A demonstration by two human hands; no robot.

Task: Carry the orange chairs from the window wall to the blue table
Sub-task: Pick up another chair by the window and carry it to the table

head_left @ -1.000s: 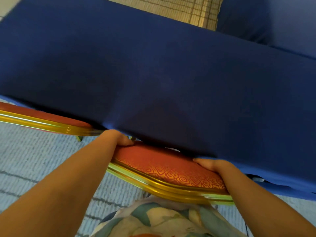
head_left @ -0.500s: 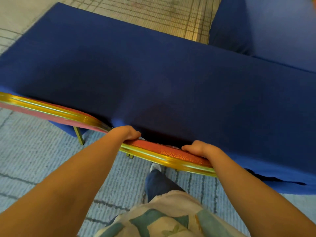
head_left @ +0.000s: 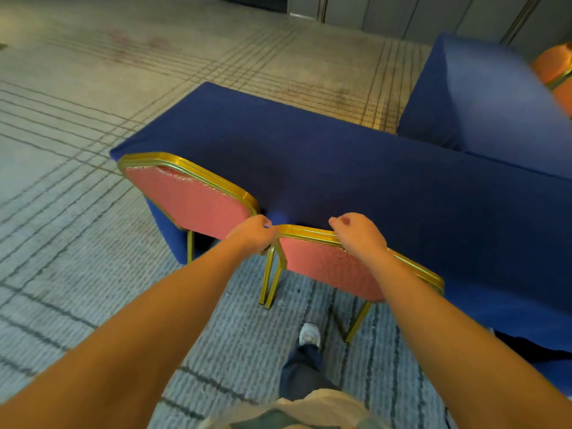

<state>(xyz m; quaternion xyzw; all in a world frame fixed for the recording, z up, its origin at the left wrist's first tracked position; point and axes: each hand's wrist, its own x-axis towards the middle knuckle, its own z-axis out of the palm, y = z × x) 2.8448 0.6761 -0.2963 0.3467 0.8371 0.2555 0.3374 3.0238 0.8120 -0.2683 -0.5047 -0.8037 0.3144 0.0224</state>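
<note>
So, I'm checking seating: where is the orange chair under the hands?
Head view, lower centre: the orange gold-framed chair stands at the blue table's near edge, just right of another orange chair.

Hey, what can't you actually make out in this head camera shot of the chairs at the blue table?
- Seat of the nearer chair: head view, hidden by its own back and the blue table.
- The far-right chair: head view, blurred, cut by the right edge.
- Whether the left hand and right hand grip the rail: their own fingers hide contact.

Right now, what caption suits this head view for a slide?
Left hand and right hand at the back rail of an orange chair set against the blue table.
</note>
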